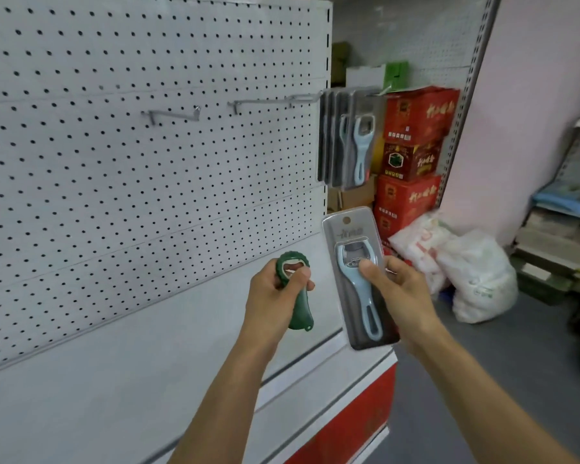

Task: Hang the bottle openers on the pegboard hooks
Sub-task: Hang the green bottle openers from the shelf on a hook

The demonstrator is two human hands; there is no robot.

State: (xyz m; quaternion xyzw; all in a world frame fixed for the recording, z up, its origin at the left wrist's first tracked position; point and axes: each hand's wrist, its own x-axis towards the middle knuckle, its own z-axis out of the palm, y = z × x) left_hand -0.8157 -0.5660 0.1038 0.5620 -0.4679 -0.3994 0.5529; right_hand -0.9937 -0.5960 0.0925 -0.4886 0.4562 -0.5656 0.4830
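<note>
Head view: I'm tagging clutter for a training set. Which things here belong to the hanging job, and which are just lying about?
Part of the job:
green bottle opener in left hand
packaged blue opener in right hand
hung packaged openers
empty hook
pegboard

Lying about:
red boxes
white plastic bags

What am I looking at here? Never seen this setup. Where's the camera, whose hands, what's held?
There is no robot: a person wears one wide-angle camera on the head, looking forward and down at their own arms. The left hand grips a green bottle opener. The right hand holds a blue bottle opener in a clear pack, thumb on its front. Ahead stands a white pegboard. One hook carries several packed openers at its end; another hook is bare. Red boxes and white bags sit behind.
</note>
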